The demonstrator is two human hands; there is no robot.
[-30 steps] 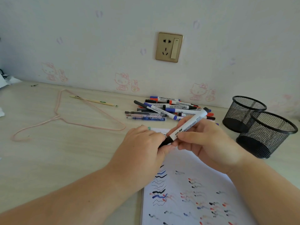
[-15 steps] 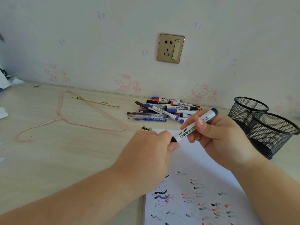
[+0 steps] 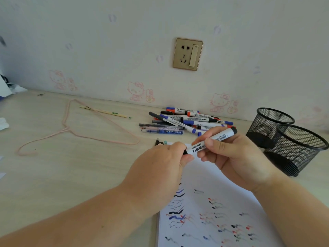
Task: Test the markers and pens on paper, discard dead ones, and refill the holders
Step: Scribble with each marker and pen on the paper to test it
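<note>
Now the whiteboard marker [image 3: 211,139] is held a bit higher over the paper [image 3: 213,184], in the middle of the frame. Its body is gripped by the right hand [image 3: 233,155]. Its cap end is pinched by the left hand [image 3: 160,168], likely to be pulled off before testing.

This looks like a home, probably a child's bedroom or study corner. The pale wallpaper [image 3: 106,50] carries pink cartoon-cat prints [image 3: 135,91] above a light wood-grain counter [image 3: 53,166]. A gold wall socket with switch [image 3: 188,54], a thin pink wire clothes hanger [image 3: 74,132] and two black mesh pen holders [image 3: 292,145] point to domestic use.
</note>
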